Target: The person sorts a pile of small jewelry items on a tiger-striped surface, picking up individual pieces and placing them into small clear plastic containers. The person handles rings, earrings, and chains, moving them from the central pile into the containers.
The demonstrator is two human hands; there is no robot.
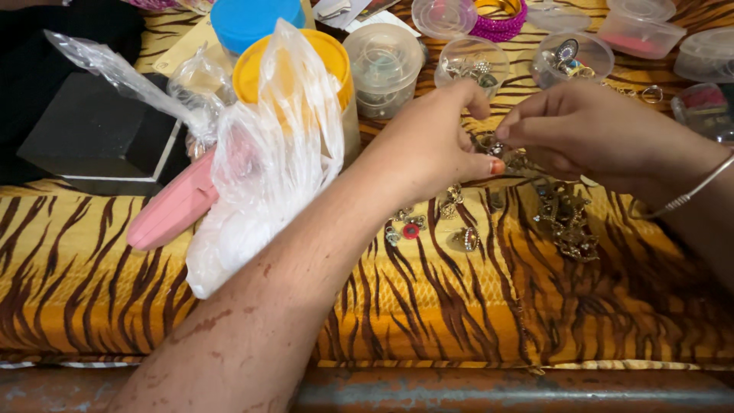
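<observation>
Metal trinket [497, 147] between both pinching hands

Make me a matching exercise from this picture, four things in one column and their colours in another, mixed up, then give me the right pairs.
Things:
1. jar lid at the top edge
2. jar lid behind the plastic bag
3. long case left of the bag
4. bangle on the right wrist

Colours:
A. pink
B. silver
C. blue
D. yellow

Pairs: 1-C, 2-D, 3-A, 4-B
</observation>
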